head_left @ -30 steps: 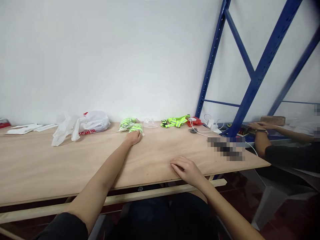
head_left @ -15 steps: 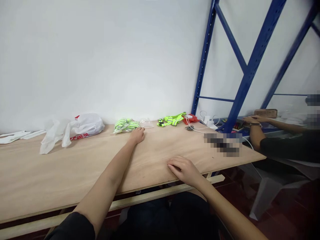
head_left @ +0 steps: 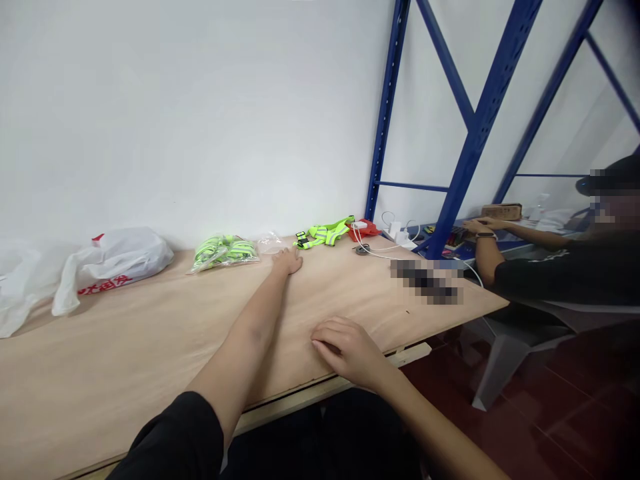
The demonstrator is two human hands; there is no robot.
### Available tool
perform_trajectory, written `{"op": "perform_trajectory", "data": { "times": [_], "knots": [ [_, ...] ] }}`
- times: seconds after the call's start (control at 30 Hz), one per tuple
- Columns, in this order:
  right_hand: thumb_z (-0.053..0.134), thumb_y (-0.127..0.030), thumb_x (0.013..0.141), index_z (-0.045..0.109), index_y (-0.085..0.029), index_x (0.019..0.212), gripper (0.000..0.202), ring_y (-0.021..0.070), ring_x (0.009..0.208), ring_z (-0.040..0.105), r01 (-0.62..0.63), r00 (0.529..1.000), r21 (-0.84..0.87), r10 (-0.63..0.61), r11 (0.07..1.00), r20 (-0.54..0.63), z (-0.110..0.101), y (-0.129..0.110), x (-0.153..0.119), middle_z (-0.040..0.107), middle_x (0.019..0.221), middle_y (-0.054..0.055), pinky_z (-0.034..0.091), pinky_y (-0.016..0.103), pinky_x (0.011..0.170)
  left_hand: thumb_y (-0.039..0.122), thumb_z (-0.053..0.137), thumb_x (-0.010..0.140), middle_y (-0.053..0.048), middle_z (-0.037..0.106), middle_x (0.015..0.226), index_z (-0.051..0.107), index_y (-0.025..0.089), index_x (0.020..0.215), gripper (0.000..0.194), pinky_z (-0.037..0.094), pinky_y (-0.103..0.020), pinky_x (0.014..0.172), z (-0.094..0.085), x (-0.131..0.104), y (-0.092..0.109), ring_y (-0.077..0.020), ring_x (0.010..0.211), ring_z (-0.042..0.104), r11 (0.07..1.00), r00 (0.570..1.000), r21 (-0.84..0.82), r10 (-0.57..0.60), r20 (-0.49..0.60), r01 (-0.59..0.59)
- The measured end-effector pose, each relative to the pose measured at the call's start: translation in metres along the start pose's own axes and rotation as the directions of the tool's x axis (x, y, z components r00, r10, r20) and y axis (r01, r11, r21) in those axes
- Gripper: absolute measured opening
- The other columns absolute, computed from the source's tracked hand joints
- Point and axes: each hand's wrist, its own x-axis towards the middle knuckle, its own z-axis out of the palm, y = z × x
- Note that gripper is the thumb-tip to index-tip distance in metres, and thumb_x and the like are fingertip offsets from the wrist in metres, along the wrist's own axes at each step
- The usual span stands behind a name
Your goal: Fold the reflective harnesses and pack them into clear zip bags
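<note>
My left hand (head_left: 288, 261) reaches far across the wooden table, fingers spread and nothing visibly held. Just beyond its fingertips lies an empty-looking clear plastic bag (head_left: 270, 242); whether they touch it I cannot tell. To the left is a clear bag packed with neon-yellow reflective straps (head_left: 226, 252). A loose neon-yellow reflective harness (head_left: 327, 233) with black buckles lies to the right of that hand, against the wall. My right hand (head_left: 345, 350) rests near the table's front edge, loosely curved, with a gap between thumb and fingers and nothing seen in it.
A white plastic carrier bag (head_left: 125, 260) with red print lies at the left. White cables with a charger (head_left: 397, 233), a red cloth (head_left: 367, 229) and a blurred-out dark object (head_left: 427, 283) are at the right. Beyond the blue rack post (head_left: 455, 180) sits another person (head_left: 540, 273).
The view has turned to the right. My left hand has moved right along the table, from the packed bag to the clear empty-looking one, and its fingers spread. My right hand stays in place.
</note>
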Motion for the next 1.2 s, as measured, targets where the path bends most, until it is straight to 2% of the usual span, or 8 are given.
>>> {"op": "perform_trajectory", "data": {
  "times": [0.23,0.33,0.47,0.57,0.73,0.9,1.07,1.2],
  "knots": [
    [0.053,-0.017,0.096,0.068,-0.020,0.089,0.017,0.0183,0.083,0.067,-0.027,0.999,0.020,0.026,0.999,0.023,-0.003,-0.003,0.002,0.074,0.087,0.004,0.052,0.031,0.081,0.053,0.036,0.096,-0.018,0.031,0.161,0.036,0.028,0.153,0.062,0.029,-0.072,0.105,0.006,0.026,0.019,-0.0462,0.146,0.026,0.994,0.990,0.009,-0.106,0.095,0.105],
    [0.053,-0.017,0.096,0.068,-0.019,0.089,0.016,0.0184,0.083,0.066,-0.035,0.999,0.027,0.034,0.999,0.036,-0.002,-0.002,0.001,0.074,0.087,0.005,0.051,0.032,0.081,0.052,0.036,0.099,-0.019,0.038,0.156,0.047,0.026,0.146,0.055,0.030,-0.074,0.104,0.002,0.031,0.024,-0.0477,0.142,0.032,0.991,0.983,0.019,-0.136,0.123,0.134],
    [0.055,-0.017,0.095,0.068,-0.019,0.088,0.016,0.0184,0.083,0.066,-0.039,0.998,0.017,0.039,0.999,0.044,-0.002,-0.001,0.002,0.075,0.087,0.005,0.050,0.031,0.082,0.042,0.055,0.099,-0.014,0.054,0.139,0.056,0.018,0.134,0.043,0.047,-0.056,0.101,-0.007,0.022,0.027,-0.0318,0.124,0.055,0.996,0.988,0.031,-0.087,0.125,0.083],
    [0.057,-0.017,0.094,0.070,-0.018,0.087,0.015,0.0185,0.082,0.066,-0.042,0.998,0.001,0.042,0.999,0.042,-0.003,-0.001,0.002,0.075,0.086,0.005,0.050,0.031,0.081,0.036,0.062,0.096,-0.011,0.058,0.131,0.057,0.016,0.130,0.040,0.053,-0.048,0.094,-0.014,0.001,0.024,-0.0251,0.113,0.061,0.999,0.993,0.039,0.017,0.120,-0.022],
    [0.059,-0.016,0.093,0.072,-0.019,0.085,0.016,0.0188,0.081,0.067,-0.075,0.997,0.015,0.075,0.997,0.016,-0.005,-0.003,0.002,0.076,0.085,0.004,0.050,0.031,0.080,0.048,0.041,0.102,-0.016,0.060,0.133,0.063,0.018,0.127,0.044,0.046,-0.050,0.103,-0.032,-0.060,0.004,-0.0321,0.121,0.058,0.963,0.955,0.008,0.268,0.125,-0.271],
    [0.060,-0.018,0.093,0.075,-0.020,0.092,0.016,0.0210,0.093,0.069,-0.157,0.987,0.080,0.156,0.984,0.023,-0.005,-0.001,0.002,0.078,0.096,0.005,0.052,0.034,0.088,0.052,0.042,0.100,-0.010,0.066,0.130,0.066,0.022,0.129,0.048,0.045,-0.037,0.105,-0.062,-0.133,-0.037,-0.0274,0.117,0.062,0.869,0.860,-0.106,0.495,0.125,-0.484],
    [0.058,-0.026,0.093,0.068,-0.020,0.122,0.031,0.0256,0.131,0.054,-0.257,0.966,0.040,0.257,0.966,-0.018,-0.002,0.004,-0.001,0.061,0.138,0.012,0.043,0.042,0.111,0.053,0.042,0.100,-0.007,0.063,0.137,0.073,0.025,0.121,0.047,0.040,-0.037,0.111,-0.080,-0.176,-0.082,-0.0278,0.127,0.056,0.697,0.726,-0.345,0.685,0.061,-0.629],
    [0.059,-0.033,0.091,0.046,-0.021,0.147,0.059,0.0267,0.147,0.034,-0.353,0.933,-0.082,0.357,0.932,0.042,0.000,0.019,0.004,0.036,0.159,0.013,0.031,0.045,0.119,0.058,0.044,0.098,-0.009,0.057,0.144,0.060,0.021,0.139,0.057,0.038,-0.040,0.114,-0.073,-0.185,-0.094,-0.0298,0.132,0.054,0.754,0.803,-0.364,0.596,0.027,-0.547]
  ]
}}
